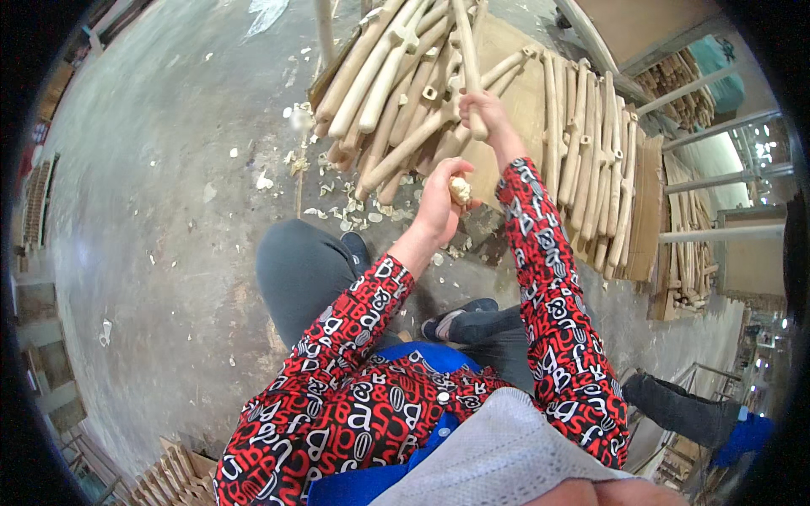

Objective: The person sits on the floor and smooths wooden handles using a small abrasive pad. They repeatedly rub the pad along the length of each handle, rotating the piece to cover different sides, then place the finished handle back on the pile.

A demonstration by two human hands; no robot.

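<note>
My right hand [484,111] is wrapped round the lower end of a long, pale wooden bar [468,51], which points away from me over a pile of similar bars [396,93]. Nearer to me and to the left, my left hand [439,202] curls round a crumpled cream-coloured wad [460,190]; its material is unclear. The two hands are apart. Many of the piled bars have rounded ends and a squared block with a hole partway along.
More bars stand in a row [591,160] on cardboard [645,207] at the right. Pale scraps [354,211] litter the concrete floor [186,219]. Further stacks lie beyond metal posts [717,173]. A dark-clothed leg [683,409] shows at lower right.
</note>
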